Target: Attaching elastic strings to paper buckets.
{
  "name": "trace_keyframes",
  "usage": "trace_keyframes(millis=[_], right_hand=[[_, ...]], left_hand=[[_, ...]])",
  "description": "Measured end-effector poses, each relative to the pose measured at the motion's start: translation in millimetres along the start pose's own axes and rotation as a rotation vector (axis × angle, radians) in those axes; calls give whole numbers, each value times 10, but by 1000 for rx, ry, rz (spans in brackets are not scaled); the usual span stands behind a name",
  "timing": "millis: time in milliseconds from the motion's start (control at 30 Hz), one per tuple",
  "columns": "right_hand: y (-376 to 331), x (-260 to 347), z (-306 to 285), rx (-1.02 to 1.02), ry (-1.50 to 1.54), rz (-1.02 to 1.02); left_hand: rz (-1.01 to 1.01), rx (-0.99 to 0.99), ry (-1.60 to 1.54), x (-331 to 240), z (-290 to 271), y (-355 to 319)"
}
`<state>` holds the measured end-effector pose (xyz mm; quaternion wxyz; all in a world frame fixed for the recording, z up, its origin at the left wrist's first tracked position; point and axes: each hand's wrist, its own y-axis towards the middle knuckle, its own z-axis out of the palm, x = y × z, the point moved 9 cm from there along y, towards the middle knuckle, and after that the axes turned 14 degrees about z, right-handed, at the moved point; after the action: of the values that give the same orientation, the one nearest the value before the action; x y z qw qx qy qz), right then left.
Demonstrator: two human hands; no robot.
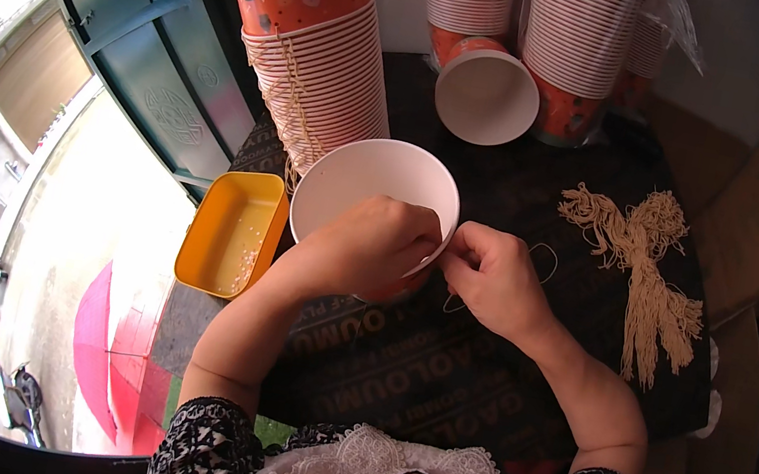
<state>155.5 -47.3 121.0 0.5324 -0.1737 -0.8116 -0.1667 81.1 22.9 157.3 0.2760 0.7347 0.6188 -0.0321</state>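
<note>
A white-lined paper bucket (340, 174) stands in front of me, its mouth tilted toward me and its lower side orange. Inside its right part is my left hand (374, 241), fingers curled closed by the wall; what they hold is hidden. Just outside the right rim, my right hand (499, 278) pinches a thin beige string (549, 254), which loops out behind the hand and shows again below it. The fingertips of both hands nearly meet across the rim. A yellow tub (237, 212) with small pale bits in it sits left of the bucket.
Behind the bucket rises a tall stack of orange paper buckets (317, 74) with strings hanging down its side. More stacks (577, 38) stand at the back, one wrapped in plastic, beside a bucket on its side (487, 97). A string bundle (645, 258) lies right on the dark tabletop (436, 379).
</note>
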Motion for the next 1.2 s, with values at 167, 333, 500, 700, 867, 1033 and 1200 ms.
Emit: trace_keyframes(millis=[167,333,500,700,867,1033,1200], right_hand=[[81,-197,-6,154,102,191],[159,-250,-89,163,113,213],[168,-334,-104,276,46,285],[279,-623,-59,147,-158,409],[489,-1342,74,143,-25,429],[509,-1256,-35,-68,-438,291],[427,-1094,-58,-180,-622,327]], left_hand=[[-4,-19,16,31,21,-14],[32,-54,90,-112,99,6],[66,-75,236,-261,162,8],[92,46,374,-75,636,15],[-129,62,223,420,901,70],[-246,-40,-37,768,1055,5],[-319,-133,-121,950,1113,-47]])
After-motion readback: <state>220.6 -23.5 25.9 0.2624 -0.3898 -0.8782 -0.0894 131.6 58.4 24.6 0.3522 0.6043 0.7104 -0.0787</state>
